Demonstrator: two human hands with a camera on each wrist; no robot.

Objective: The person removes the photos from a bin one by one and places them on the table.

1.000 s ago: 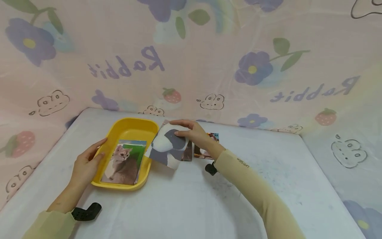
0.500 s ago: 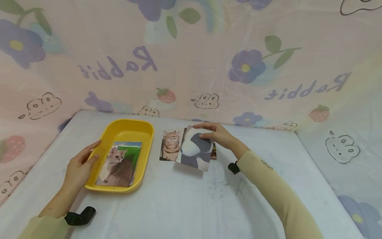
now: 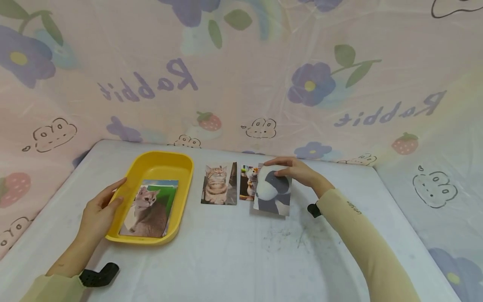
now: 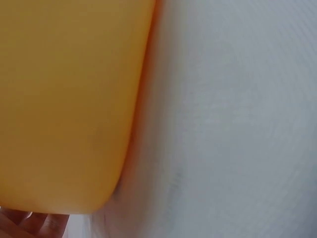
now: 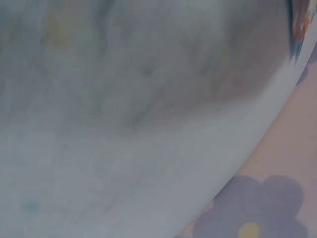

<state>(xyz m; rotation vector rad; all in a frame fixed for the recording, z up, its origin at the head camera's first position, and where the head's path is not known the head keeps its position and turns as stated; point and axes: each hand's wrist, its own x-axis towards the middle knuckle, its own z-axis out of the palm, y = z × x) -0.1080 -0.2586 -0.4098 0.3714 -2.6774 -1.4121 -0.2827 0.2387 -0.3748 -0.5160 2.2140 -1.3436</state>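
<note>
Gripping yellow tray (image 3: 166, 172) at its nine o'clock with left hand (image 3: 99, 212), pinching grey-and-white card (image 3: 273, 193) in right hand (image 3: 303, 174), at three o'clock from ginger-cat card (image 3: 218, 188).

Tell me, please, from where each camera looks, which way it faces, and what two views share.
Head: on the head, facing forward and down at the white table, yellow tray, picture cards and patterned cloth; left hand, right hand and sleeves show.
Left wrist: on that wrist, facing the tray and table close up; fingers show at bottom left.
Right wrist: on that wrist, facing the blurred table and cloth; no hand shows.
Shared: head and left wrist both show the tray.
</note>
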